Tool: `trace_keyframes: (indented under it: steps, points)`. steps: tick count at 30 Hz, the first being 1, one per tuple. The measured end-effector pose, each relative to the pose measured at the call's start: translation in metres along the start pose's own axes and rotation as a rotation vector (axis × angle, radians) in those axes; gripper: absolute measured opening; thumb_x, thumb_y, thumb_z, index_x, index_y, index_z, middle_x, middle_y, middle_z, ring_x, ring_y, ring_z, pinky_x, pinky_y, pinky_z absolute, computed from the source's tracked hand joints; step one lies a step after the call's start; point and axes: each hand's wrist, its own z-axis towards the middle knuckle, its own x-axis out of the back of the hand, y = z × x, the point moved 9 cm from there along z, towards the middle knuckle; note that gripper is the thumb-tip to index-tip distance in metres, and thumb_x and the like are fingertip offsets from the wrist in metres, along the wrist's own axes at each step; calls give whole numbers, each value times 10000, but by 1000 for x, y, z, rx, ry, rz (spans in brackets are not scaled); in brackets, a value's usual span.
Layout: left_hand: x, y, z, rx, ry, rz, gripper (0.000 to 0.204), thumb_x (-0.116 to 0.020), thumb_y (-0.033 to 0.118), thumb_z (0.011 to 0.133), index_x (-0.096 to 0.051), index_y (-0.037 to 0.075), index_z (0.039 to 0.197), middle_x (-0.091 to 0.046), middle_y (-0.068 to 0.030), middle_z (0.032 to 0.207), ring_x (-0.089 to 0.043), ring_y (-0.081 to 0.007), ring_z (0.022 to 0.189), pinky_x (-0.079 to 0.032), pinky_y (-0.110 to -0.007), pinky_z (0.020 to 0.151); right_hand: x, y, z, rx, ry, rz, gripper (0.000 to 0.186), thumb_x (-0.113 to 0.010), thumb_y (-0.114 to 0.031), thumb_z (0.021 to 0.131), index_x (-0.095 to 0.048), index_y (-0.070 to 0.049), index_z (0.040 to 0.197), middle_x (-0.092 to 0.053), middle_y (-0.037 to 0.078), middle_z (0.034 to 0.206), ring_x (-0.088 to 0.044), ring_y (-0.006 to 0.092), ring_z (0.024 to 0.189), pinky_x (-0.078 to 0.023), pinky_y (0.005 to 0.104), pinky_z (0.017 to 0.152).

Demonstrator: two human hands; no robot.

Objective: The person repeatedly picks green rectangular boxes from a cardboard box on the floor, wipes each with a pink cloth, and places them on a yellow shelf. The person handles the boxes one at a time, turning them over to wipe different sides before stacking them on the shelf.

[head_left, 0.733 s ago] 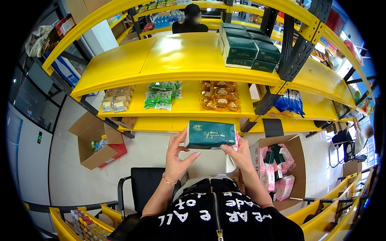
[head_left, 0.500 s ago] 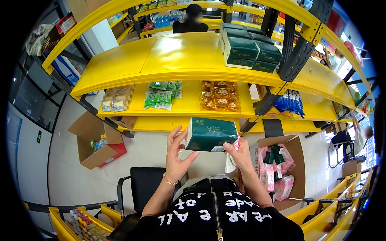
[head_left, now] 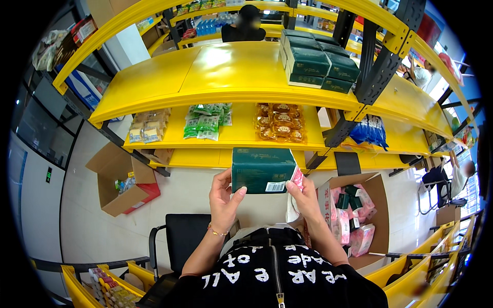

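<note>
Grips a smooth, boxy green pack (head_left: 259, 172) with left hand (head_left: 224, 203) and right hand (head_left: 306, 201), facing yellow shelving (head_left: 154, 77); has, at right, an open cardboard carton (head_left: 381, 205) holding pink packs (head_left: 363, 239) and green ones (head_left: 342, 201).

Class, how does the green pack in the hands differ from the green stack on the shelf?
The pack is single; the stack has several.
The pack is held between left hand and right hand; the stack sits on the shelf.
Both are dark green.
</note>
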Motion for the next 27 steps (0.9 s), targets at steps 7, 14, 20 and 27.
trace_keyframes:
  steps: [7,14,20,27]
  points:
    - [-3,3,-3,20,35,-47,559,-671,42,853,-410,4,1346,-551,-98,1213,-530,-161,1109,-408,-316,981,-4,-14,-2,90,101,37,329,-633,-204,905,-568,6,1150,-622,28,972,-541,75,879,-442,241,809]
    - [-3,3,-3,23,-19,40,659,-679,56,845,-377,-6,1428,-561,-96,1241,-559,-150,1038,-446,-300,923,2,-6,-8,93,109,22,356,-610,-198,928,-549,29,1196,-633,52,1020,-570,100,932,-444,255,864]
    - [6,-6,-7,51,-73,169,611,-687,0,798,-453,-13,1363,-611,-47,1140,-566,-92,921,-471,-240,791,-2,-19,-9,78,85,-15,423,-548,-239,946,-563,57,1247,-590,8,870,-520,73,814,-412,226,749]
    - [9,-8,-10,51,-49,245,672,-666,-57,767,-441,8,1398,-604,-38,1075,-546,-85,841,-479,-225,741,-2,-13,-13,39,68,34,401,-577,-120,881,-570,56,1241,-585,-27,851,-491,33,741,-388,187,680]
